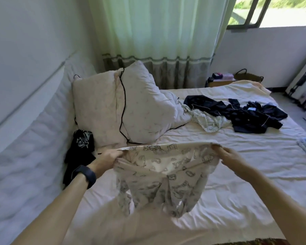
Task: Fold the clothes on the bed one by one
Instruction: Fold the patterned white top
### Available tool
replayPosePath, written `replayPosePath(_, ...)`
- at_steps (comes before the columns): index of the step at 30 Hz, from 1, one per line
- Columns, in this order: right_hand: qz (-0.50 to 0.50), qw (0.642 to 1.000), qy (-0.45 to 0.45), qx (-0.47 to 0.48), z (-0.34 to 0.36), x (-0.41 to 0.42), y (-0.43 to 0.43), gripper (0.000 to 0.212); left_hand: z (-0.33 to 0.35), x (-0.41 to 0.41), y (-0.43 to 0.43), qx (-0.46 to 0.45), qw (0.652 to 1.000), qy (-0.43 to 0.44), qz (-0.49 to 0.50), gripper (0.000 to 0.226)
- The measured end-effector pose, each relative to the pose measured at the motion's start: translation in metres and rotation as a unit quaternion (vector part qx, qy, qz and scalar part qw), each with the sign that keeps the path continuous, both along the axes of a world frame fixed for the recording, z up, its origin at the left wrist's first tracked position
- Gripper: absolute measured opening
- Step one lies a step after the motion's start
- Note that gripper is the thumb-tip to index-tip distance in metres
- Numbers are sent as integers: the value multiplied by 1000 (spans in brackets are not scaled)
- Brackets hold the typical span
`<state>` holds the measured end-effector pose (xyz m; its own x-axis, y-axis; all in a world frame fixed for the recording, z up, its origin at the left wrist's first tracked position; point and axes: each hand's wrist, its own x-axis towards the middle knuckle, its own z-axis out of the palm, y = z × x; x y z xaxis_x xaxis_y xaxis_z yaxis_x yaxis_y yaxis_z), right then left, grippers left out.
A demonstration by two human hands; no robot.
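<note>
A cream garment with a grey print [166,177] hangs in the air over the near part of the bed [237,174]. My left hand [108,159] grips its top edge at the left corner, and my right hand [228,156] grips the right corner. The top edge is stretched between them and the rest hangs down, its lower end near the sheet. Farther back on the bed lie a heap of dark navy clothes [245,114] and a pale green garment [207,121]. A black patterned garment [79,156] lies at the left by the wall padding.
Two white pillows [122,106] lean at the head of the bed. A padded white wall panel [25,156] runs along the left. A curtain [157,41], a low bedside table [221,80], a basket [249,76] and a suitcase [304,85] stand beyond the bed.
</note>
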<state>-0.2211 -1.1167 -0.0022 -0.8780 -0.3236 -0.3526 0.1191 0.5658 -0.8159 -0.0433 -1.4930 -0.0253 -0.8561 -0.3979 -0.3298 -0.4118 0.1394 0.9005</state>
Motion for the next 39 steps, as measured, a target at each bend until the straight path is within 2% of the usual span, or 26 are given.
replayPosePath(2,-44,997,-22,-64,4,4,-17,73,3,2,4,65,997,-29,-24,34)
replayPosePath(3,-57,995,-22,-77,5,7,-25,76,5,1,4,76,996,-39,-33,40)
replayPosePath(5,-63,996,11,-55,10,14,-38,58,14,0,4,94,992,-60,-57,60)
replayPosePath(7,-24,995,93,24,15,14,-44,61,20,2,-6,73,990,-64,-106,79)
replayPosePath(8,1,990,129,53,21,15,-44,74,26,5,-10,42,988,-67,-133,79)
replayPosePath(10,39,980,177,81,25,10,-40,113,36,11,-19,0,986,-71,-153,75)
replayPosePath(12,51,973,189,123,28,2,-30,128,51,14,-22,1,987,-77,-141,73)
replayPosePath(17,85,953,234,172,53,-5,-2,112,101,30,-7,-71,983,-71,-155,48)
replayPosePath(18,79,950,253,167,56,-4,5,108,108,33,1,-30,986,-53,-153,47)
replayPosePath(19,75,952,255,151,59,0,13,105,114,38,12,48,988,-31,-146,48)
replayPosePath(21,73,964,226,118,57,12,30,85,117,53,33,226,968,1,-112,62)
replayPosePath(22,78,968,210,111,50,19,40,75,110,60,40,273,957,3,-98,69)
replayPosePath(23,90,971,189,113,41,27,51,71,103,68,53,291,952,-7,-96,67)
replayPosePath(24,106,973,169,118,29,33,64,67,90,76,63,299,949,-25,-93,57)
replayPosePath(26,142,973,144,114,2,46,92,45,62,94,85,318,944,-49,-75,25)
replayPosePath(27,155,975,126,102,-8,51,106,35,50,100,94,320,943,-58,-74,22)
replayPosePath(28,165,977,102,84,-15,56,120,33,38,107,103,326,940,-61,-74,24)
replayPosePath(30,177,982,24,54,-20,62,146,46,21,119,116,348,933,-67,-58,44)
replayPosePath(31,177,983,-29,32,-20,62,156,48,15,124,121,343,934,-72,-65,54)
replayPosePath(33,191,975,-114,11,-13,60,173,32,4,130,126,286,949,-94,-91,65)
replayPosePath(35,199,970,-141,23,-9,52,182,21,-3,130,127,167,971,-130,-109,65)
replayPosePath(37,207,971,-108,59,-14,40,179,21,-4,120,128,-13,983,-136,-123,65)
replayPosePath(39,195,972,-7,131,-33,22,166,28,-4,102,133,-137,972,-150,-121,64)
